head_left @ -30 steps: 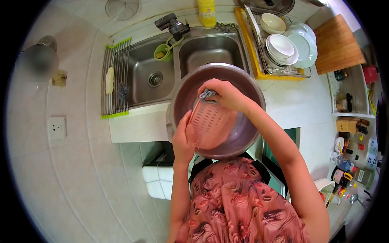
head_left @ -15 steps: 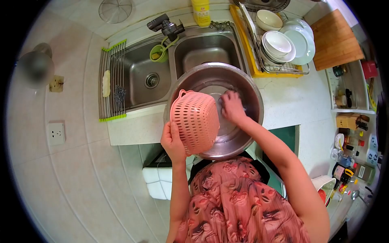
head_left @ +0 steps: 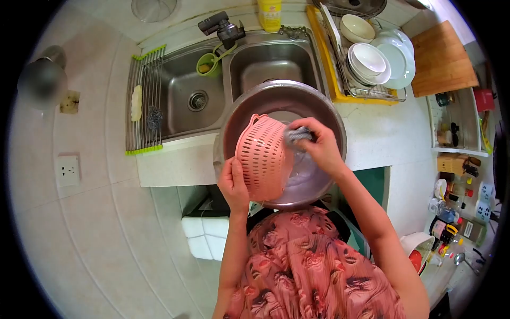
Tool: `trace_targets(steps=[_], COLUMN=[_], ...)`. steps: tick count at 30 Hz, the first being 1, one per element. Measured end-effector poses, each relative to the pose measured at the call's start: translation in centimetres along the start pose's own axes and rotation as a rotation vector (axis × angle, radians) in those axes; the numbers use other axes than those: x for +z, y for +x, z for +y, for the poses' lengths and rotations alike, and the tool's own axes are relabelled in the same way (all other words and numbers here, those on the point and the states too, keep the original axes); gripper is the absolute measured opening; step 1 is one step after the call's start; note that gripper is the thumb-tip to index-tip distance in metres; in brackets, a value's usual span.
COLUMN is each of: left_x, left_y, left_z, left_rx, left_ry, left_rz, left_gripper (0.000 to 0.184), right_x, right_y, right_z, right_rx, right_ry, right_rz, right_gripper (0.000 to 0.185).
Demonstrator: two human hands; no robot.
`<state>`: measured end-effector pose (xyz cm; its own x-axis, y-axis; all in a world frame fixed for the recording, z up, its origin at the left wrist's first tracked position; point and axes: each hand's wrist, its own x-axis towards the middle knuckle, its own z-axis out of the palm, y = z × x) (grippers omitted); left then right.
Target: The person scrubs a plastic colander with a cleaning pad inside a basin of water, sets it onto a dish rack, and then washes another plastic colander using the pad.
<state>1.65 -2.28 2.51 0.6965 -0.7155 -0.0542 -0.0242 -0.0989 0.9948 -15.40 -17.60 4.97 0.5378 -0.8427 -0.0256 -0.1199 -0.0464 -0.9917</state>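
A pink perforated plastic basket (head_left: 261,159) is tilted on its side over a large steel basin (head_left: 336,119). My left hand (head_left: 234,181) grips the basket's rim at its lower left, thumb on the outer wall. Closed round a grey cloth (head_left: 300,136), my right hand (head_left: 321,144) is at the basket's base, on the right. The cloth is slightly blurred and looks to be against the basket or very close to it. Some water shows at the bottom of the basin, partly hidden by the basket.
Behind the basin is a double sink (head_left: 186,101) with a faucet (head_left: 226,32), a green strainer (head_left: 209,65) and a roll-up rack (head_left: 144,101). A dish rack (head_left: 372,90) with bowls and plates stands right, beside a wooden cutting board (head_left: 443,58). Bottles line the far right.
My right hand has risen from the basin's bottom to the basket's base, the grey cloth now visible in it. The basket has shifted slightly right and turned a little.
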Motion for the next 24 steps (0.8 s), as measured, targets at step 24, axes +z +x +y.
trace_targets(steps=[24], left_x=[0.5], left_y=[0.0], left_z=[0.9], left_rx=[0.153], left_ry=[0.170], left_rz=[-0.061], left_gripper=[0.023], right_x=[2.7], right_y=[1.1], right_z=[-0.1], right_rx=[-0.230], right_ry=[-0.149], right_rz=[0.072], right_gripper=[0.021])
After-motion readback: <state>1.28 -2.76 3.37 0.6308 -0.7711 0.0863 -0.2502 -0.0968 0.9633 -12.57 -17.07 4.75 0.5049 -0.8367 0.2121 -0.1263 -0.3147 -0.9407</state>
